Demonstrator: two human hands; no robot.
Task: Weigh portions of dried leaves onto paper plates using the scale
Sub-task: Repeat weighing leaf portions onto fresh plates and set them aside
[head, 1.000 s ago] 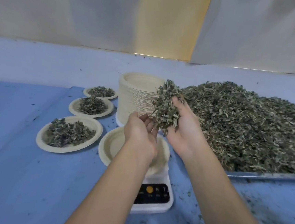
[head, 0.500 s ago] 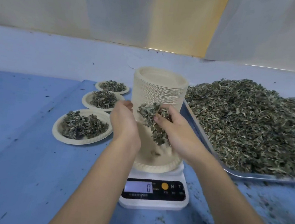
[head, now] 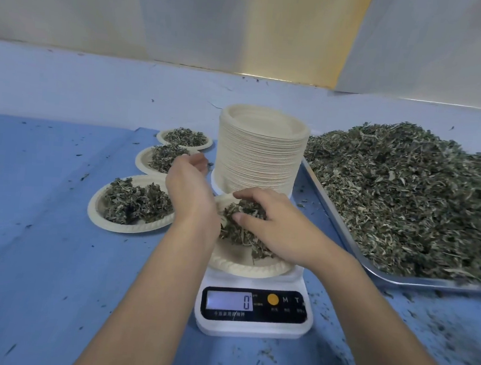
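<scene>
Head view: right hand (head: 276, 229) fingers curl round leaves (head: 241, 220) on the plate (head: 243, 267) atop the scale (head: 250, 325); left hand (head: 192, 189) hangs loose, empty. Likely next: release, read display (head: 229, 300).

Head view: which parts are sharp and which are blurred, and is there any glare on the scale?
Head view: the scale display is sharp and reads 0 without glare; head view: the leaf pile smears toward the right edge; head view: the right hand and its handful of leaves are fairly clear; light is even, shadows faint.

Three filled plates (head: 97, 213), one plate (head: 243, 268) on one scale (head: 252, 330), one stack (head: 258, 160), one tray (head: 330, 210) of leaves (head: 406, 197)
</scene>
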